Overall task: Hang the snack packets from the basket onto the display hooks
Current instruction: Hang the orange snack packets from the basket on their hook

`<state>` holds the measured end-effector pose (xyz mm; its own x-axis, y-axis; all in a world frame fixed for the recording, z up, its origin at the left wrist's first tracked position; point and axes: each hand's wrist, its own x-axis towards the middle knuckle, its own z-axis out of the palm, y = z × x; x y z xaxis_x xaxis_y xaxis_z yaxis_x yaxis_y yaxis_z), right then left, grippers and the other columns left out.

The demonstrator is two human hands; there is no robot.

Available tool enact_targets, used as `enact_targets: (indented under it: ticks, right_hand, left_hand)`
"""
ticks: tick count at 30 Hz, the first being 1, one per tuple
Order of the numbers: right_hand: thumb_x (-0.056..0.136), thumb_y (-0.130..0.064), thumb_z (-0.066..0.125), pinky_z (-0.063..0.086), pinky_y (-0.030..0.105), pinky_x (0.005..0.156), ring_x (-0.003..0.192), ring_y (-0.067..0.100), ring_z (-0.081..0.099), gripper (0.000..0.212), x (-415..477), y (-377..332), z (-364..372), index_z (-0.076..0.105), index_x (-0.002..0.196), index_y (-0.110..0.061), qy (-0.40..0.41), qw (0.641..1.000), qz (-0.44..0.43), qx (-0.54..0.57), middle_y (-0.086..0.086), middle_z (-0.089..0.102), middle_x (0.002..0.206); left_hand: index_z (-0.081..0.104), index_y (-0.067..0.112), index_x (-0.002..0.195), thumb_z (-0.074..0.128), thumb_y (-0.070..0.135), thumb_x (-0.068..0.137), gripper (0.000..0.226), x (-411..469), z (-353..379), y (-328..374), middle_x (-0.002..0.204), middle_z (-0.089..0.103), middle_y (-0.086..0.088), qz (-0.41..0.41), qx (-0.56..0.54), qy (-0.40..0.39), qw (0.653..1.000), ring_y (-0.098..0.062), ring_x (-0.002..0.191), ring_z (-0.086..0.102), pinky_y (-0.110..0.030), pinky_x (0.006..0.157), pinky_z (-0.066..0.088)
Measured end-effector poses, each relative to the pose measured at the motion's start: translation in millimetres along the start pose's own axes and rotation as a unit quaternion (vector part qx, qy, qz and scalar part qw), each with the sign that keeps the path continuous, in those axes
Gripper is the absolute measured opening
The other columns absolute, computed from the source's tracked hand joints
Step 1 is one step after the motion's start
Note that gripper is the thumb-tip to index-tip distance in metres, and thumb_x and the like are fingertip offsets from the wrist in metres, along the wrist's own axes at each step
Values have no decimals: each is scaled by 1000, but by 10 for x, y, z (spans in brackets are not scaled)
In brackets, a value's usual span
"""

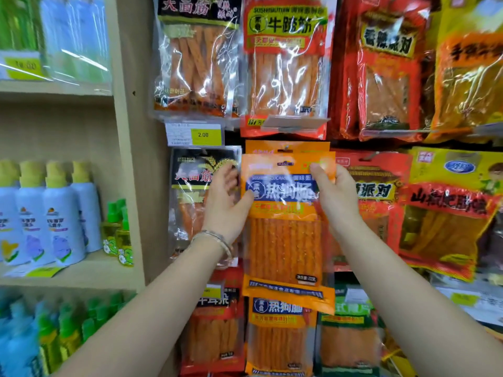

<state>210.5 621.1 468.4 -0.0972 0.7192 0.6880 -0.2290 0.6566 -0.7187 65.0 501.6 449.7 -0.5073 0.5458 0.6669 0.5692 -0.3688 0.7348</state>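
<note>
Hands lift an orange snack packet (285, 213) to the display wall, below and to the right of the yellow price tag (206, 135). Its header overlaps a matching packet (285, 146) already hung there.

The likeliest slip from here is a missed hook. The held packet's hang hole is blurred and sits lower than the hung one's slot, and the hook's tip cannot be made out. A push forward off line could crumple the header or nudge the hung packet loose. The glossy film may also slide in the grasp, since only the upper part is held and the long body dangles free.

The left hand (226, 197), just below and right of the tag, clasps the packet's left edge. Its thumb presses on the front and its fingers (227, 172) reach up along and behind the side; a bracelet (215, 240) circles that wrist. The right hand (336, 191), farther right of the tag, pinches the upper right corner between thumb and fingers. Both forearms reach upward and inward from the bottom of the view. The basket is not in view.
</note>
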Motion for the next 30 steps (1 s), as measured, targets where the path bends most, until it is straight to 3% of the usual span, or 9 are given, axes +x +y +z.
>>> enact_targets:
  ticks: [3,11,17,18,20,22,25,27,30]
  right_hand:
    - [93,-30,58,45,25,55,57,6,53,19,133,-71,-9,57,76,-22,-1,1000,-1,-19,-4,54,67]
    - [91,-29,57,47,32,70,73,11,61,18,440,-82,49,59,75,-23,3,997,8,-73,-5,65,78]
    - [90,-35,61,39,18,58,64,-4,53,17,384,125,36,57,81,-21,25,991,-28,-128,-14,55,73]
    - [89,-31,63,39,13,59,68,-9,52,14,343,156,31,57,93,-19,33,991,-43,-125,-16,53,79]
    - [87,-23,66,40,5,71,83,-15,51,45,224,232,-3,47,126,-15,42,985,-78,-146,-13,53,100]
    - [84,-19,68,39,20,97,115,2,48,66,104,368,-78,35,141,-12,43,948,-165,-270,4,49,127]
    - [82,-22,71,35,49,105,131,35,42,61,-75,593,-177,48,136,-8,-6,834,-315,-452,17,47,139]
    - [78,-25,75,32,52,107,131,38,43,63,-177,764,-224,52,133,-5,-69,773,-354,-522,20,46,141]
    - [69,-29,82,31,50,106,130,39,44,80,-252,917,-229,48,135,-1,-134,732,-309,-593,25,41,143]
  left_hand:
    - [20,24,148,46,15,94,61,140,1,129,149,29,7,112,86,-21,990,-2,136,22,-31,114,23]
    - [22,21,148,41,8,95,57,402,149,334,132,26,17,173,108,-51,978,22,113,15,13,89,8]
    - [15,33,148,41,14,92,64,322,198,123,150,29,7,171,91,-60,979,-4,138,24,-25,112,21]
    - [14,35,147,42,16,92,65,290,215,35,151,27,7,166,113,-69,977,-4,139,21,-25,112,18]
    - [16,34,147,46,20,91,65,204,246,-186,154,21,8,153,191,-100,964,-5,141,15,-29,115,15]
    - [17,30,148,48,25,90,66,94,267,-433,156,12,8,151,259,-133,945,-7,143,9,-33,116,11]
    - [12,29,149,46,31,91,68,-74,310,-734,155,-14,16,169,311,-171,920,0,140,-13,-30,112,5]
    - [4,27,150,46,32,91,73,-161,352,-886,148,-35,17,172,339,-195,904,2,133,-32,-28,110,3]
    - [-1,22,150,48,33,89,78,-181,424,-1003,140,-47,13,170,382,-207,884,-3,130,-40,-28,112,9]
